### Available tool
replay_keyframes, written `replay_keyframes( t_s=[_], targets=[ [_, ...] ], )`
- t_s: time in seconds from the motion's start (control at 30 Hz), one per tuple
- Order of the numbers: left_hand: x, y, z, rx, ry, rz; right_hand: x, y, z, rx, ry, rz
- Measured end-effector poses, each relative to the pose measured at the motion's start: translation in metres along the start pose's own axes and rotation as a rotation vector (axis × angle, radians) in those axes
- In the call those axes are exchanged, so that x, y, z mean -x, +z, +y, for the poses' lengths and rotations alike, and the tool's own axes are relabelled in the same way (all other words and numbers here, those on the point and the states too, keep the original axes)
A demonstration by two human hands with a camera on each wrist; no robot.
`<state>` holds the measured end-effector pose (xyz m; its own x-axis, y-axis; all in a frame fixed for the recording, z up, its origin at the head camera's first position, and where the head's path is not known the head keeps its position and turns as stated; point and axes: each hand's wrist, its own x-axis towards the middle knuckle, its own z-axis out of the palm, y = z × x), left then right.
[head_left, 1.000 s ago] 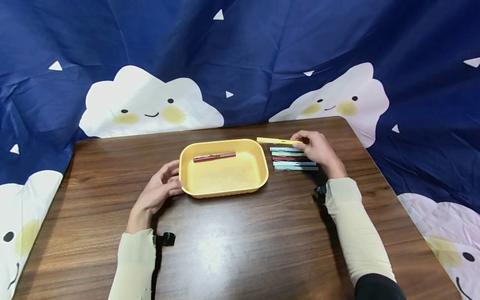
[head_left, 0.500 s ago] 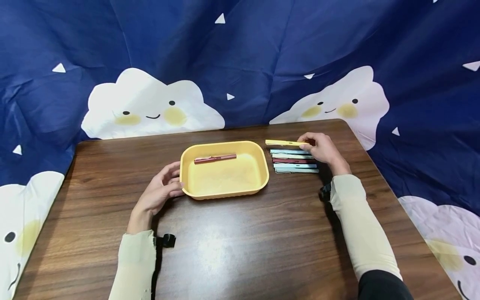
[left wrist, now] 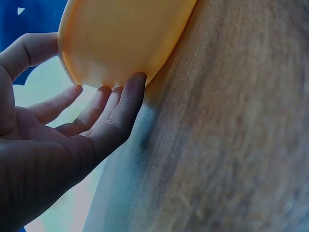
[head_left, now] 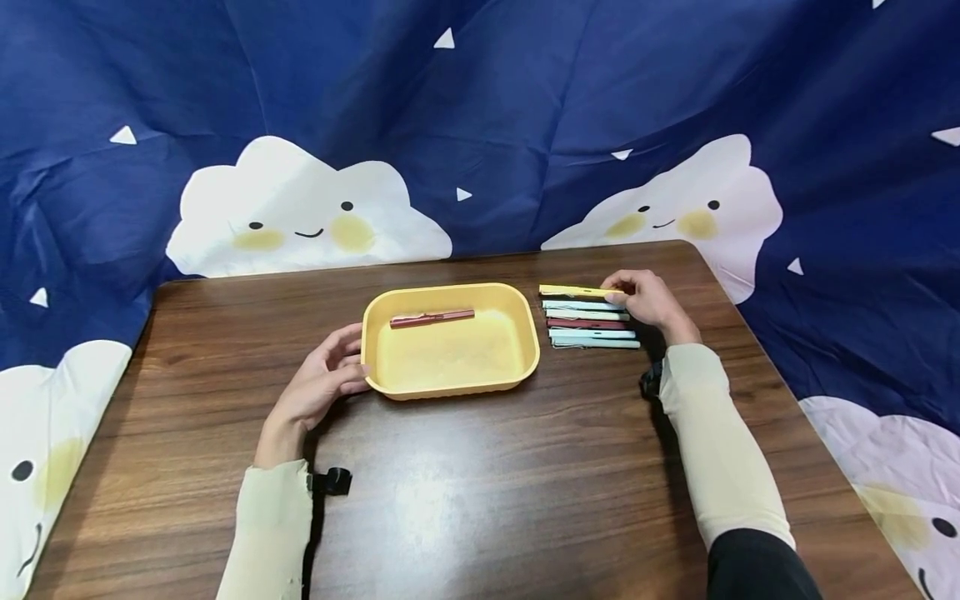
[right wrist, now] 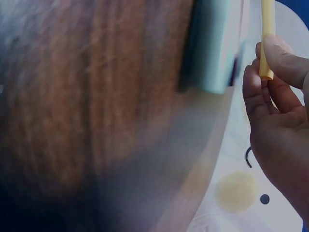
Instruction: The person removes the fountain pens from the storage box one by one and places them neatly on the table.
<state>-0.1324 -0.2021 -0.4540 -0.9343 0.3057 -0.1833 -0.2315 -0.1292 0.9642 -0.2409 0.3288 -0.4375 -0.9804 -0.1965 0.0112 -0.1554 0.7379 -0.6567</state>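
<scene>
My right hand [head_left: 648,302] pinches one end of a yellow pen [head_left: 573,291] between thumb and fingers. The pen lies level at the far side of a row of pens with clips, close beside a light blue one [head_left: 581,306]. In the right wrist view the thumb presses on the yellow pen [right wrist: 267,48] near its end. On the other side, my left hand [head_left: 318,379] holds the left end of a yellow tray [head_left: 450,388]. Its thumb reaches over the rim and its fingertips touch the outer wall [left wrist: 111,58]. A dark red pen [head_left: 432,318] lies inside the tray.
The row right of the tray also has a pale green pen [head_left: 587,316], a dark red pen [head_left: 590,324] and further light blue pens [head_left: 592,333]. All rest on a brown wooden table [head_left: 480,492]. A blue cloud-print curtain [head_left: 495,108] hangs behind the table's back edge.
My right hand has moved the yellow pen right and slightly toward me, from by the tray's corner to the far side of the pen row. The left hand has stayed at the tray.
</scene>
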Motion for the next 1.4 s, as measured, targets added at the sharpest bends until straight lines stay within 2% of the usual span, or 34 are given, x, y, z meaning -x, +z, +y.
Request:
replay_keyframes(
  t_s=[0.5,0.83,1.03,1.4],
  targets=[
    [0.001,0.0,0.001,0.001,-0.002,-0.004,-0.002,0.004,0.011,0.008,0.086,-0.037],
    [-0.001,0.0,0.0,0.003,0.001,-0.004,-0.003,0.003,0.008,0.026,0.071,-0.032],
    [-0.001,-0.002,0.001,-0.001,0.012,-0.008,-0.001,-0.001,-0.004,-0.014,0.072,0.036],
    [-0.001,0.0,0.002,-0.01,0.0,-0.003,0.003,0.006,-0.043,-0.13,-0.018,0.168]
  ],
)
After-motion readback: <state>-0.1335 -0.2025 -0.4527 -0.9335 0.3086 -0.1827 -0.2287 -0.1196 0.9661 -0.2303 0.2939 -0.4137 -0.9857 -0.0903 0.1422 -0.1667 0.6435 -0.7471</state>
